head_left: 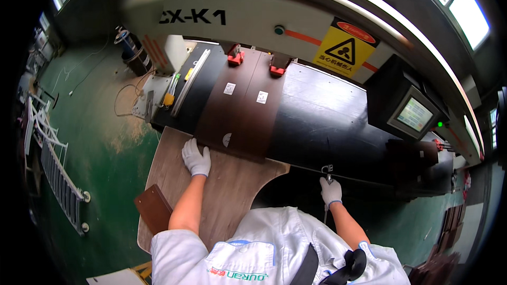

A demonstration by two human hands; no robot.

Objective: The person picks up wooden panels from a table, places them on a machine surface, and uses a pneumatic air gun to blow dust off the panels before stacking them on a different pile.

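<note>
My left hand (pixel 196 158), in a white glove, lies flat on the near left corner of a dark brown wood panel (pixel 219 111). A second dark brown panel (pixel 257 113) lies right beside it; both reach under two red clamps (pixel 235 57) of the machine. Each panel carries a small white label. My right hand (pixel 331 190), also gloved, is closed around a small metal lever or handle (pixel 327 172) at the front edge of the black machine table (pixel 322 121).
A light brown curved board (pixel 227 190) juts out below the table toward me. A small dark brown block (pixel 153 208) rests at its left edge. A control screen (pixel 414 114) stands at right, a yellow warning sign (pixel 346 47) above. Green floor and a metal rack (pixel 58 174) lie left.
</note>
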